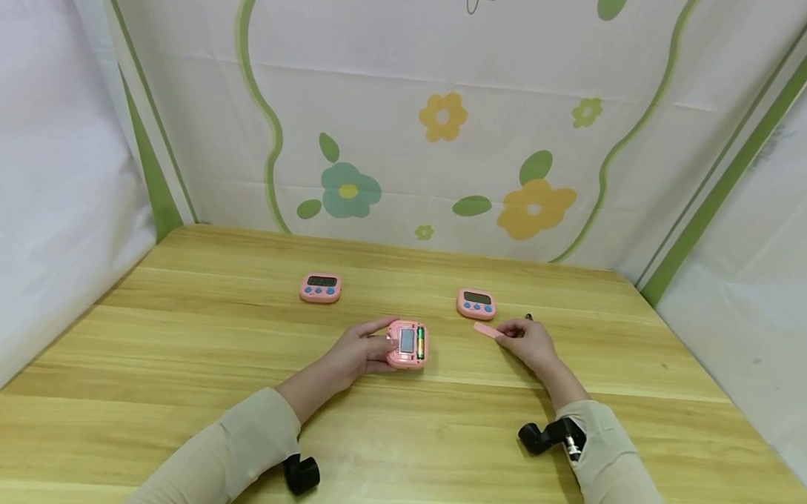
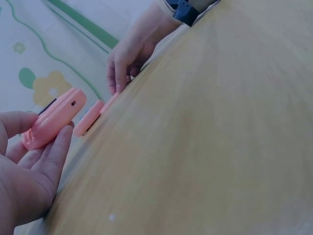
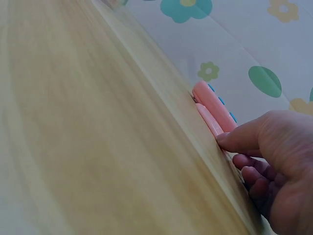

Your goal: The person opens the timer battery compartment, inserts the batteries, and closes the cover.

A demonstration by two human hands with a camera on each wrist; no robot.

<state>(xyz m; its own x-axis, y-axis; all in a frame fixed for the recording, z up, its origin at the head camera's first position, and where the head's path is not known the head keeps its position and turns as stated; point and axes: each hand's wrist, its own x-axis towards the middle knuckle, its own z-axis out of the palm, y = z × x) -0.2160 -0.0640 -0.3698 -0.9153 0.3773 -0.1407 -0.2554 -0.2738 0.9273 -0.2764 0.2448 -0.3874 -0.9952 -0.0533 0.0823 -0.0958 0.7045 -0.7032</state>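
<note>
Mid-frame, left hand (image 1: 358, 350) grips a rounded pink plastic timer (image 1: 405, 342) face-down (perhaps exposing its green cylindrical battery (image 1: 420, 344)); centre-right, right hand (image 1: 530, 345) pinches a flat pink strip (image 1: 486, 330)

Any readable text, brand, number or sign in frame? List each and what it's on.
None legible.
Left timer, screen: digit-like marks, too small to read.
Right timer, screen: nothing can be made out.
Battery in the held timer: any print too small.
Blue buttons: any labels too small.
</note>
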